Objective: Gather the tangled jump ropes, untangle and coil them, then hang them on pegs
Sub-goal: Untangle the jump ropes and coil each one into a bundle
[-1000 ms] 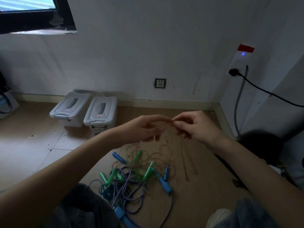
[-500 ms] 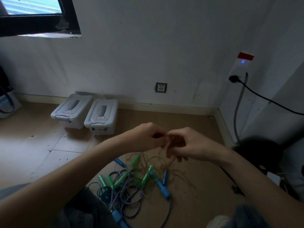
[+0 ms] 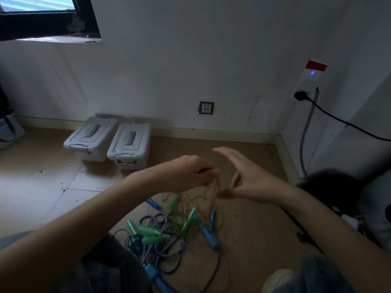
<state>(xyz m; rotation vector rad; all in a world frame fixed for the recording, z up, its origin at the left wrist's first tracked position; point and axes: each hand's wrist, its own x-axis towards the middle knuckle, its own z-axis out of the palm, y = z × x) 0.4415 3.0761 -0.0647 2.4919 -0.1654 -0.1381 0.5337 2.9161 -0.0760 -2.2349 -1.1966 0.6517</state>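
1. Ropes [image 3: 179,227]: tangled jump ropes lie in a pile on the floor [image 3: 243,229], lower centre of frame, with green handles, blue handles and a striped braided cord.
2. Your left hand [image 3: 190,174], centre frame, has fingers curled, pinching thin pale strands [image 3: 213,191] that hang down to the pile.
3. Your right hand [image 3: 249,178], just right of it, is spread with straight fingers and thumb low, touching the strands.
4. Two grey lidded boxes [image 3: 110,140] sit side by side at the wall, centre left.
5. Wall socket [image 3: 206,107] sits upper centre.
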